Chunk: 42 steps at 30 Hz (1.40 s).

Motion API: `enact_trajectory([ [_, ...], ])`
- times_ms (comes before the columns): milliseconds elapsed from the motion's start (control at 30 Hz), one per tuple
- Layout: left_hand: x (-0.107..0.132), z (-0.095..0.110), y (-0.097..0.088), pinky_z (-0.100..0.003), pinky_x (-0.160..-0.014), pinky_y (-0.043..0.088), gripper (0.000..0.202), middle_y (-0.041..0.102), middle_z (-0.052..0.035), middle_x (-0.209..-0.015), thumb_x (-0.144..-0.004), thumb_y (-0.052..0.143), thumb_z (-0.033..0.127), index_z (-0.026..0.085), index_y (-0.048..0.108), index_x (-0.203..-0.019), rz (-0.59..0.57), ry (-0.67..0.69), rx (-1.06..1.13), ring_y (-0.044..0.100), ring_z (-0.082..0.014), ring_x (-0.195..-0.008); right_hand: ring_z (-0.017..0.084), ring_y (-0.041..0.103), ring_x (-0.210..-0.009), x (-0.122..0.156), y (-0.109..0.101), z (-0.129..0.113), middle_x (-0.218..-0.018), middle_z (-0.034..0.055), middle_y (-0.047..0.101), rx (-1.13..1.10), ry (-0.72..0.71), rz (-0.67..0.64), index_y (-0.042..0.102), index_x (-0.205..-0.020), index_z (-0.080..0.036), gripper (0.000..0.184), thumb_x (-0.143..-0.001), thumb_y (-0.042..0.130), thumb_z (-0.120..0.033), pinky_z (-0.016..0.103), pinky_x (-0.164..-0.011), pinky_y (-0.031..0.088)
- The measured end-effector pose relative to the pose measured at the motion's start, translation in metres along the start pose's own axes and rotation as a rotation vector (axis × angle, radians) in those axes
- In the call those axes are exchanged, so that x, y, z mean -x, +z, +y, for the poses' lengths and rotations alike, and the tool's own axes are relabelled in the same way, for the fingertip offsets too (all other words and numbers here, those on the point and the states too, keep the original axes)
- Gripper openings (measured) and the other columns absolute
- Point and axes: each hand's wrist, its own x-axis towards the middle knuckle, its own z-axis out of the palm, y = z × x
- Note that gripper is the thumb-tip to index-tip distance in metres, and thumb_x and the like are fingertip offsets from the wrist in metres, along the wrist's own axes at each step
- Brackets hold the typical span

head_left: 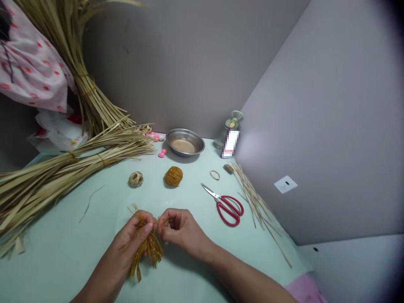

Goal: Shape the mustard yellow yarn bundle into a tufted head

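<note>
A tassel (147, 246) of gold cord sits low over the near middle of the worktop (63, 248), its loose ends hanging down; the left hand (134, 235) has its grip closed around the tassel's top, and the right hand (179, 229) pinches a strand at the same spot, fingers closed on it. Beyond the hands lie a gold yarn ball (173, 176) and a paler twine ball (136, 179), with red scissors (225, 206) to the right, a steel bowl (185, 142) farther back, and straw bundles (63, 168) along the left.
</note>
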Motion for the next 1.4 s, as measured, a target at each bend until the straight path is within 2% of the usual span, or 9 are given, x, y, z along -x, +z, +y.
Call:
enact_trajectory([
  [333,0.002,0.005,0.002,-0.024,-0.067,0.044,0.027,0.062,0.0027,-0.088,-0.088,0.068,0.053,0.027,0.062,-0.094,0.021,-0.071,0.162,0.053,-0.017,-0.079,0.006,0.038,-0.052,-0.002,-0.001,0.003,-0.059,-0.0068,0.052,-0.024,-0.006,0.067,0.06,-0.071,-0.017,0.015,-0.064,0.072,-0.023,0.024,-0.055,0.03],
  [467,0.001,0.005,0.002,-0.024,-0.067,0.046,0.026,0.067,0.0016,-0.095,-0.088,0.069,0.053,0.028,0.066,-0.096,0.038,-0.065,0.135,0.056,-0.0174,-0.08,0.008,0.045,-0.055,-0.005,-0.003,0.004,-0.065,-0.0037,0.06,-0.082,-0.015,0.02,0.061,-0.072,-0.017,0.018,-0.063,0.074,-0.024,0.025,-0.058,0.037],
  [567,0.001,0.005,0.003,-0.027,-0.069,0.049,0.03,0.07,-0.0006,-0.104,-0.085,0.07,0.054,0.028,0.067,-0.1,0.082,-0.04,0.112,0.059,-0.0197,-0.083,0.009,0.047,-0.055,-0.005,-0.003,0.002,-0.063,-0.0033,0.059,-0.104,-0.028,-0.001,0.062,-0.072,-0.017,0.024,-0.067,0.079,-0.032,0.025,-0.057,0.037],
  [667,-0.001,0.003,0.002,-0.027,-0.067,0.048,0.029,0.067,0.0002,-0.093,-0.086,0.07,0.054,0.027,0.066,-0.096,0.1,-0.001,0.034,0.059,-0.0199,-0.081,0.009,0.047,-0.052,-0.003,-0.003,-0.001,-0.059,-0.0036,0.059,-0.1,-0.021,0.004,0.063,-0.076,-0.017,0.033,-0.072,0.081,-0.045,0.025,-0.057,0.037],
  [767,-0.002,-0.002,-0.001,-0.025,-0.063,0.046,0.027,0.06,0.0027,-0.081,-0.089,0.066,0.054,0.027,0.063,-0.092,0.034,0.003,-0.033,0.054,-0.0176,-0.074,0.009,0.047,-0.053,-0.002,-0.003,-0.003,-0.061,-0.0034,0.059,-0.091,-0.024,0.024,0.064,-0.076,-0.017,0.038,-0.071,0.082,-0.049,0.025,-0.056,0.036],
  [900,-0.005,-0.005,-0.002,-0.025,-0.065,0.045,0.025,0.056,0.0036,-0.079,-0.092,0.063,0.051,0.026,0.061,-0.088,-0.05,-0.001,-0.066,0.052,-0.0166,-0.072,0.008,0.045,-0.053,-0.001,-0.003,-0.006,-0.063,-0.0018,0.062,-0.109,-0.022,0.053,0.066,-0.076,-0.016,0.036,-0.069,0.084,-0.046,0.024,-0.054,0.033],
  [1067,-0.009,-0.003,0.0,-0.03,-0.081,0.046,0.019,0.064,0.0002,-0.088,-0.09,0.067,0.045,0.026,0.065,-0.093,-0.1,0.023,-0.071,0.059,-0.0215,-0.088,0.008,0.047,-0.056,-0.002,-0.003,-0.005,-0.064,-0.002,0.063,-0.233,0.032,0.073,0.067,-0.074,-0.016,0.028,-0.062,0.086,-0.033,0.023,-0.057,0.035],
  [1200,-0.006,-0.002,-0.001,-0.03,-0.08,0.046,0.019,0.063,0.0011,-0.086,-0.086,0.071,0.046,0.027,0.066,-0.087,-0.088,-0.002,-0.056,0.058,-0.0212,-0.087,0.008,0.049,-0.057,-0.002,-0.003,-0.005,-0.066,-0.0019,0.062,-0.327,0.087,0.081,0.067,-0.073,-0.015,0.023,-0.061,0.083,-0.027,0.023,-0.059,0.038],
  [1400,-0.003,0.001,-0.001,-0.026,-0.072,0.044,0.024,0.059,0.0025,-0.082,-0.092,0.064,0.05,0.027,0.064,-0.086,-0.066,-0.027,-0.031,0.054,-0.0181,-0.08,0.006,0.043,-0.05,-0.002,-0.004,-0.004,-0.059,-0.0058,0.056,-0.394,0.115,0.004,0.065,-0.074,-0.015,0.021,-0.064,0.082,-0.023,0.025,-0.057,0.039],
])
